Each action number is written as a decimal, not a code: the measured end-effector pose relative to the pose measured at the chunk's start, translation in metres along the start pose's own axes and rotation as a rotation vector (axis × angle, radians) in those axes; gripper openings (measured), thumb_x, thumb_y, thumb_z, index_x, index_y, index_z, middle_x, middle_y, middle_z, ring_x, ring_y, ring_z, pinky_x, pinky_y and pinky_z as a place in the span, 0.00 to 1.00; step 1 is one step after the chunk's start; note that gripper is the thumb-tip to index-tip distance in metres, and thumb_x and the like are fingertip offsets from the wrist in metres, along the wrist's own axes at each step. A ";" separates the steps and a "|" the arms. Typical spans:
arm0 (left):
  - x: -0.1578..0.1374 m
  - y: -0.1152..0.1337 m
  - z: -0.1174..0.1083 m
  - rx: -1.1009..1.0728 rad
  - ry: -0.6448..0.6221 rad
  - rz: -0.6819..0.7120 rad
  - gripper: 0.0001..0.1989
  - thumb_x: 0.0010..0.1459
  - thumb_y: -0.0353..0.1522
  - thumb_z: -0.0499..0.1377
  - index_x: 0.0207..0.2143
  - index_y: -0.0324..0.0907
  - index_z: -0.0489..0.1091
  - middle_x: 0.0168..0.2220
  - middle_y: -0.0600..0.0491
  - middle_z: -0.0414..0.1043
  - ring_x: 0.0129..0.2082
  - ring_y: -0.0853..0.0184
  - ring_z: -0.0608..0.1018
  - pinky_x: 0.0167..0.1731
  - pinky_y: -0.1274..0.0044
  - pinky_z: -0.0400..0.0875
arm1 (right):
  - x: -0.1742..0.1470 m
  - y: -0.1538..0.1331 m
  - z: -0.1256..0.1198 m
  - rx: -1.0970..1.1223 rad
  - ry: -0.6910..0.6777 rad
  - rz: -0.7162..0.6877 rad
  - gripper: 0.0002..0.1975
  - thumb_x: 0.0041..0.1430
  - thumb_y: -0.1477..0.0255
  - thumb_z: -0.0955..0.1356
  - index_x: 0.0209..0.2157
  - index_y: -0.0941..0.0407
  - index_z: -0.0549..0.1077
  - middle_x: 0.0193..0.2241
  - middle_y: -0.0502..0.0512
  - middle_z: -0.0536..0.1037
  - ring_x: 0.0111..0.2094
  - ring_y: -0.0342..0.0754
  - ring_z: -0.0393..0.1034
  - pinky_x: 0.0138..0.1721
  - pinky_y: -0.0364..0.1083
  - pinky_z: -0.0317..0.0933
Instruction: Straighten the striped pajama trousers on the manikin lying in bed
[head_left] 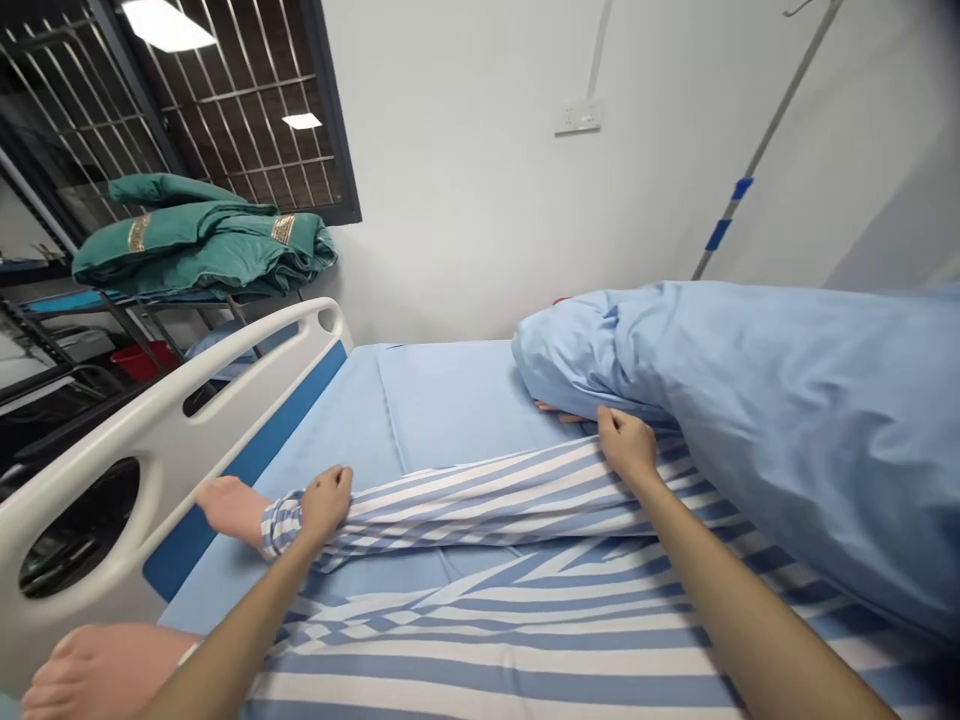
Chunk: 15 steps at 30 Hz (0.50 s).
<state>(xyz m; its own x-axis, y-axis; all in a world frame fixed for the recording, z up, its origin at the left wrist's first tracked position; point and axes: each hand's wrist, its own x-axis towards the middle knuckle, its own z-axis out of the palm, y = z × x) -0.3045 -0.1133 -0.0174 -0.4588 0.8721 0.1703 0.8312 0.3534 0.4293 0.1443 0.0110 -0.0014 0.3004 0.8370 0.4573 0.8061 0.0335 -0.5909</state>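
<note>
Bright, soft light; white glare on window [232,90].

At the bed's [450,390] left edge we have the footboard [225,425], two feet [232,508] near it. From there the trousers [465,640] stretch toward the right edge, where a quilt [750,370] lies over their upper part. Our left hand [326,500] is on the far trouser leg [487,500] by its cuff [279,525], our right hand [628,442] on it just beside the quilt. Beyond the far edge we face the wall [450,180], with a pole [770,135] toward the right.

The trousers [480,500] are striped blue and white.
</note>
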 end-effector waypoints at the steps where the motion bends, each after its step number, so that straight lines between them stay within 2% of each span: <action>1: -0.001 0.002 0.002 0.048 -0.005 -0.014 0.16 0.56 0.37 0.43 0.19 0.43 0.61 0.23 0.53 0.68 0.27 0.67 0.69 0.28 0.77 0.54 | -0.001 0.000 0.000 -0.018 0.003 0.001 0.21 0.55 0.61 0.57 0.19 0.57 0.70 0.19 0.58 0.70 0.21 0.44 0.53 0.24 0.45 0.44; 5: -0.004 0.011 0.006 0.116 -0.042 -0.050 0.18 0.57 0.39 0.42 0.26 0.44 0.68 0.31 0.49 0.74 0.32 0.64 0.73 0.29 0.76 0.56 | -0.003 -0.013 -0.003 -0.072 -0.060 0.060 0.17 0.52 0.63 0.60 0.17 0.55 0.70 0.15 0.55 0.65 0.18 0.43 0.48 0.24 0.46 0.42; 8: -0.005 0.009 0.004 0.124 -0.036 -0.067 0.19 0.58 0.38 0.42 0.30 0.44 0.70 0.34 0.48 0.75 0.34 0.64 0.74 0.30 0.76 0.57 | -0.009 -0.051 0.001 0.046 -0.133 0.108 0.14 0.48 0.67 0.63 0.13 0.53 0.67 0.12 0.51 0.58 0.17 0.43 0.45 0.24 0.48 0.40; 11: -0.005 0.007 0.004 0.130 -0.037 -0.048 0.19 0.59 0.38 0.41 0.32 0.45 0.71 0.34 0.47 0.75 0.34 0.63 0.75 0.32 0.75 0.59 | -0.032 -0.121 0.022 0.213 -0.204 -0.006 0.17 0.49 0.66 0.62 0.11 0.53 0.60 0.12 0.51 0.57 0.18 0.45 0.48 0.25 0.48 0.41; 13: -0.005 0.007 0.005 0.130 -0.033 -0.034 0.20 0.59 0.38 0.41 0.34 0.44 0.71 0.34 0.47 0.75 0.34 0.63 0.75 0.32 0.75 0.59 | -0.060 -0.180 0.046 0.339 -0.296 -0.121 0.19 0.52 0.63 0.59 0.11 0.54 0.54 0.13 0.49 0.55 0.20 0.44 0.50 0.24 0.46 0.44; 15: -0.005 0.006 0.004 0.126 -0.022 -0.032 0.20 0.60 0.39 0.40 0.34 0.44 0.71 0.33 0.47 0.75 0.34 0.63 0.75 0.32 0.75 0.60 | -0.097 -0.235 0.076 0.454 -0.381 -0.201 0.20 0.54 0.59 0.56 0.14 0.54 0.53 0.14 0.47 0.55 0.21 0.43 0.51 0.24 0.44 0.47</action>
<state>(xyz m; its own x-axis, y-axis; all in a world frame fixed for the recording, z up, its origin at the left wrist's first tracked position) -0.2957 -0.1145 -0.0196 -0.4795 0.8666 0.1382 0.8498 0.4193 0.3194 -0.1133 -0.0364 0.0428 -0.1053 0.9234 0.3692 0.5053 0.3695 -0.7799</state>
